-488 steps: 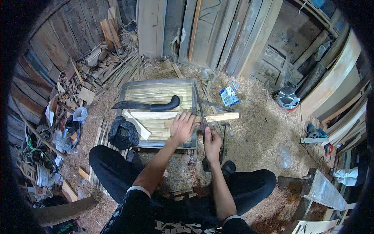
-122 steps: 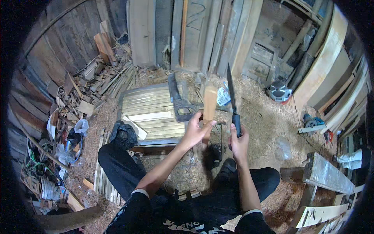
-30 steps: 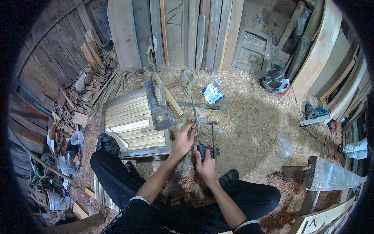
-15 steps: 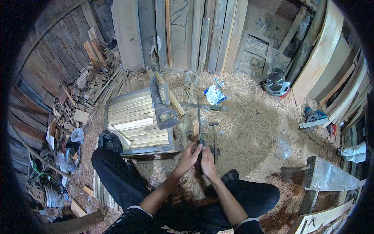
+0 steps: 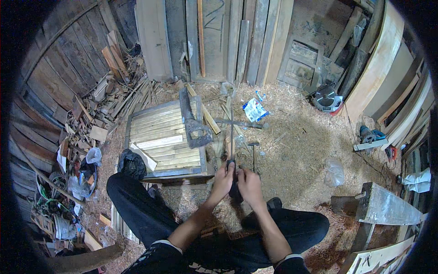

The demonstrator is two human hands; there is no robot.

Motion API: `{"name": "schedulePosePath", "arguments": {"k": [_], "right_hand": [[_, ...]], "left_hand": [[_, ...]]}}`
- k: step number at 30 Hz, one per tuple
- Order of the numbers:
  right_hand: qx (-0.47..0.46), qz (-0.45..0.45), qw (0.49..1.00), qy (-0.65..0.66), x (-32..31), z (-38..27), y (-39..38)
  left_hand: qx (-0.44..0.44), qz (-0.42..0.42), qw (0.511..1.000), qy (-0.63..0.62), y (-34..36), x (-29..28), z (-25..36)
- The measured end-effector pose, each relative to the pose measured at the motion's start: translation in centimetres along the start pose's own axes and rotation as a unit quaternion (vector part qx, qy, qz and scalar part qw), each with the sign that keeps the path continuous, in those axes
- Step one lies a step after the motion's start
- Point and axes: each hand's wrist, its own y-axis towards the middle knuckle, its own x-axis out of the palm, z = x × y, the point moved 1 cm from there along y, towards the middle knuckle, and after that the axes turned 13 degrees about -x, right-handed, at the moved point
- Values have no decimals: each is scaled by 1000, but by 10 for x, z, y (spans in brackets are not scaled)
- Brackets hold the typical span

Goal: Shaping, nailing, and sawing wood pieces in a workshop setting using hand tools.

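Note:
Between my knees I hold a long, narrow metal blade [image 5: 232,123] with a black handle [image 5: 234,189], pointing away from me. Whether it is a knife or another bladed tool, I cannot tell. My left hand [image 5: 222,185] is closed round the handle with the thumb on top. My right hand [image 5: 250,186] is curled against the handle's right side, its fingertips partly hidden. Left of the blade, a handsaw [image 5: 194,125] lies across a slatted wooden panel [image 5: 159,157] in a grey frame. A hammer [image 5: 254,153] lies just to the right.
Another long-handled tool [image 5: 244,123] and a blue-white plastic packet [image 5: 255,110] lie on the shavings beyond. A circular saw [image 5: 326,98] and a blue power tool [image 5: 369,136] sit at right. Scrap wood [image 5: 86,123] is heaped left; boards [image 5: 260,41] lean behind.
The blade has turned and now shows a broader face. My right hand has shifted slightly right, with its fingers more curled. My view has moved a little.

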Motion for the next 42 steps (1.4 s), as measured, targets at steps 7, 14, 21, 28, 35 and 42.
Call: {"name": "schedulePosePath", "arguments": {"k": [7, 14, 21, 28, 35, 42], "right_hand": [[36, 182, 983, -2, -17, 67, 32], [62, 28, 981, -181, 70, 226, 25], [176, -16, 970, -169, 106, 254, 20], [147, 61, 968, -196, 100, 257, 33], [63, 172, 974, -135, 1, 166, 77], [-87, 76, 991, -73, -58, 85, 65]], "left_hand": [[-110, -3, 992, -61, -9, -8, 12], [-88, 12, 995, -36, -4, 5, -4], [-115, 21, 993, 24, 1, 7, 1], [31, 56, 998, 30, 7, 15, -4], [5, 62, 995, 76, -8, 9, 12], [2, 67, 997, 36, -16, -8, -3]]}}
